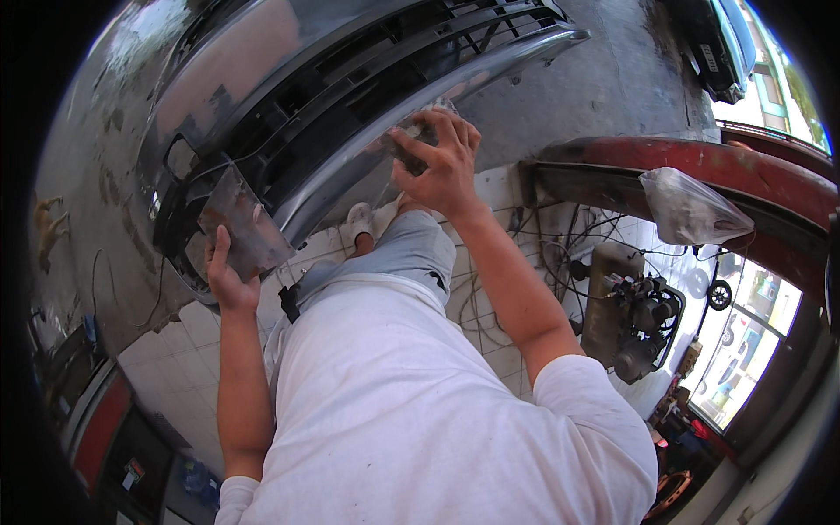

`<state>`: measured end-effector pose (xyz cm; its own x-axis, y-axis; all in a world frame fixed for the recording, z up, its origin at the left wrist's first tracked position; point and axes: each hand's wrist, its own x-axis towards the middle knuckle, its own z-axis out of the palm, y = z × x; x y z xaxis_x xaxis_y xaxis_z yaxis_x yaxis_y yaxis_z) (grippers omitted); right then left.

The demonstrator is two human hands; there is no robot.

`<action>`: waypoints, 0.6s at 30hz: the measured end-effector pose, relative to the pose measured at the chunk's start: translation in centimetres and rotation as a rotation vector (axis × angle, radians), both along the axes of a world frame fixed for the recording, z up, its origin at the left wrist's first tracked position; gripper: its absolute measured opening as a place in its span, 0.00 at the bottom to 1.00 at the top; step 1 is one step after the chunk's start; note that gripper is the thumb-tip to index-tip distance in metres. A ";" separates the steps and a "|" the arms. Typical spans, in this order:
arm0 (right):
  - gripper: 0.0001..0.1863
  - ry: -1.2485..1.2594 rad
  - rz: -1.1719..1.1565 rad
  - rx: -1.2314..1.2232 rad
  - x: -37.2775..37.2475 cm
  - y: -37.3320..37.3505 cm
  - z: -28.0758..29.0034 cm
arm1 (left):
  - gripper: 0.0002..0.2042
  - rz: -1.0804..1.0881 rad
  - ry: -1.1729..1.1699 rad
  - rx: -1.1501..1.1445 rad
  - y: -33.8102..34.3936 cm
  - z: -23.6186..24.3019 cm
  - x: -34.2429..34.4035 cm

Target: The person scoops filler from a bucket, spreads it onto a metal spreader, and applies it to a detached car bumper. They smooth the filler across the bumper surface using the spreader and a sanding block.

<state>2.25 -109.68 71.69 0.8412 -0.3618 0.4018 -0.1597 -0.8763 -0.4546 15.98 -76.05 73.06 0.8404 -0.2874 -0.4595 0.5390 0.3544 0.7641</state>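
A dark car bumper (pixel 337 166) with a slatted grille stretches across in front of me, a dull pinkish patch on its far left part. My left hand (pixel 233 278) grips the lower edge of a thin, shiny grey-brown rectangular sheet (pixel 245 223), thumb over its face, beside the bumper's near left end. My right hand (pixel 448 166) is curled round a dark, mottled pad (pixel 408 156) at the bumper's near lip. The fingers hide part of that pad, and I cannot tell whether it touches the lip.
To the right, a red bumper (pixel 630 157) lies crosswise with a clear plastic bag (pixel 696 206) hanging at it. An air compressor (pixel 626 302) stands below, with hoses (pixel 477 306) over the white tiles. A dog (pixel 45 232) lies at far left; a car (pixel 713 48) is at upper right.
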 end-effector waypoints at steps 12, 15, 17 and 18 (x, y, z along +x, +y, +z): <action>0.24 -0.015 -0.010 0.104 -4.2 -0.2 -3.4 | 0.20 0.064 0.017 0.112 -0.2 -0.4 0.0; 0.24 -0.066 0.012 0.062 -1.9 -1.1 -0.6 | 0.20 0.056 0.026 0.139 0.1 -0.3 -0.2; 0.25 -0.070 0.034 0.059 -1.1 -1.8 -0.7 | 0.20 0.042 0.024 0.135 -0.4 0.0 -0.2; 0.25 -0.072 0.037 0.067 -0.7 -1.9 -1.3 | 0.20 0.033 0.017 0.130 -0.4 0.2 -0.2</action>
<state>1.53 -111.60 70.43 0.8242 -0.3589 0.4381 -0.0922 -0.8483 -0.5214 15.80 -76.47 73.30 0.8401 -0.1968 -0.5055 0.5421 0.2710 0.7954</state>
